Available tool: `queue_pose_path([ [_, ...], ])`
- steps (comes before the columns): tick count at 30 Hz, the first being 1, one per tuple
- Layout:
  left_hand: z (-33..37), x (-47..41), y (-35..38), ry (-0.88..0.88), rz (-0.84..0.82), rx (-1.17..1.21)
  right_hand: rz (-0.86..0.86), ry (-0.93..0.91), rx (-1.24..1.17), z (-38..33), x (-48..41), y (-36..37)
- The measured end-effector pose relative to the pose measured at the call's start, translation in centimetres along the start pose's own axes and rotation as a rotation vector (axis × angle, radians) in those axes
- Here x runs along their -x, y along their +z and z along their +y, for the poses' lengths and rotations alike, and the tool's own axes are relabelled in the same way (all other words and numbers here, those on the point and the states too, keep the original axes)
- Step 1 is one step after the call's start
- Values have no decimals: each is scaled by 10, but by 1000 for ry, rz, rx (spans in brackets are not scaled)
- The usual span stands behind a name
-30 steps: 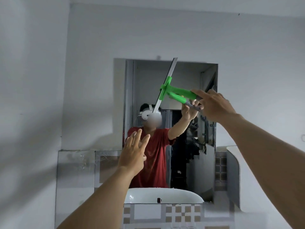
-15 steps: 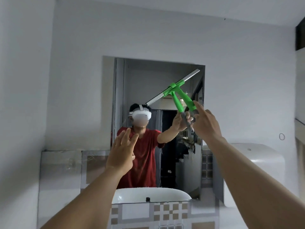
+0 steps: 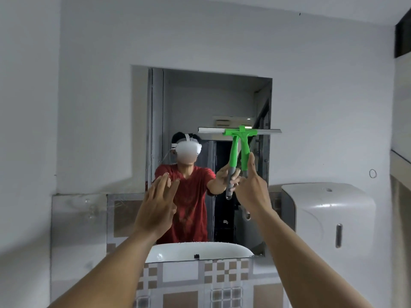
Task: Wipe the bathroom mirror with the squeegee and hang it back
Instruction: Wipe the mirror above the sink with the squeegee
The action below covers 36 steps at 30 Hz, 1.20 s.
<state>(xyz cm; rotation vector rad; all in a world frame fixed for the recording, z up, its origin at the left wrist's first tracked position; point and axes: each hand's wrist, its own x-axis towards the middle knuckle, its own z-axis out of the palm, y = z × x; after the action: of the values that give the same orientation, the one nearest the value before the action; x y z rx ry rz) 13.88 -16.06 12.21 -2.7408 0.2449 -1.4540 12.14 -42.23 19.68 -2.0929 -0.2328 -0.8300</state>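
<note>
Wall mirror (image 3: 189,103): right hand (image 3: 252,192) gripped squeegee (image 3: 241,132), blade level, 1 o'clock; left hand (image 3: 158,205) was open. Best: even pressure, straight pull toward 6.

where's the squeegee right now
In the head view the squeegee is held upright in the right hand, its blade level across the right half of the mirror, left of the white dispenser.
</note>
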Motion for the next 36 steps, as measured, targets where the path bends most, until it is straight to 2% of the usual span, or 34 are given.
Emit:
queue_pose_path([
  [6, -6, 19, 7, -51, -72, 39, -40, 98, -347, -35, 31, 49],
  [9, -8, 20, 9, -45, -88, 41, -49, 93, -402, -50, 39, 80],
  [14, -12, 22, 12, -28, -92, 1, -97, -138, -146, -68, 52, 102],
  [18, -16, 32, 16, -40, -76, -14, -51, -210, 74, -61, 49, 98],
  [22, -21, 39, 24, -39, -75, 4, -99, -333, 309, -52, 41, 83],
  [29, -27, 35, 32, -37, -122, -22, -49, -432, 605, -33, 18, 27],
  [36, -27, 38, 29, -37, -133, -18, -32, -466, 765, -7, -7, -15],
])
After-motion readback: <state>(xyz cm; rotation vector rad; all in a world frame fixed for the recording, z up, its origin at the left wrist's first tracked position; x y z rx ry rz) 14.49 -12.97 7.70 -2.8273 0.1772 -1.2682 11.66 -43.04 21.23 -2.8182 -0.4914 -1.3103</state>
